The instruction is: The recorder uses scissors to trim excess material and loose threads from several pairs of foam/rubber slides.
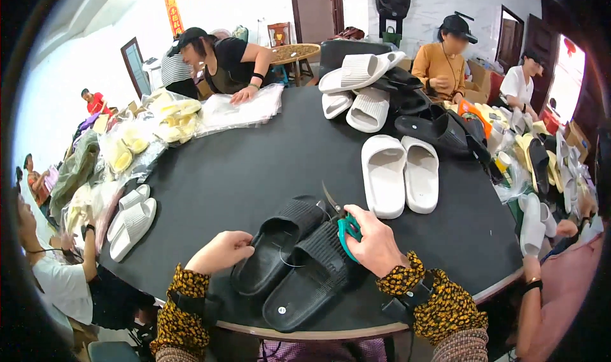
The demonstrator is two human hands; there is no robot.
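Observation:
A pair of black slide sandals lies side by side in front of me, the left sandal [254, 270] and the right sandal [302, 295], toes pointing away. A thin pale loop [291, 260] shows between them. My left hand [223, 250] has its fingers curled together at the outer edge of the left sandal, gripping it. In my right hand [375, 244] are teal-handled scissors [333, 198], their blades parted and pointing up and away over the right sandal's strap. Just beyond my right hand sits a white pair of slides [385, 184].
The slides rest on a black table [216, 165]. White and black slides [433, 130] are heaped at the back right, more footwear [541, 152] lies farther right. Bagged cream slides [127, 146] and a white pair [132, 222] occupy the left. Several people work around the table.

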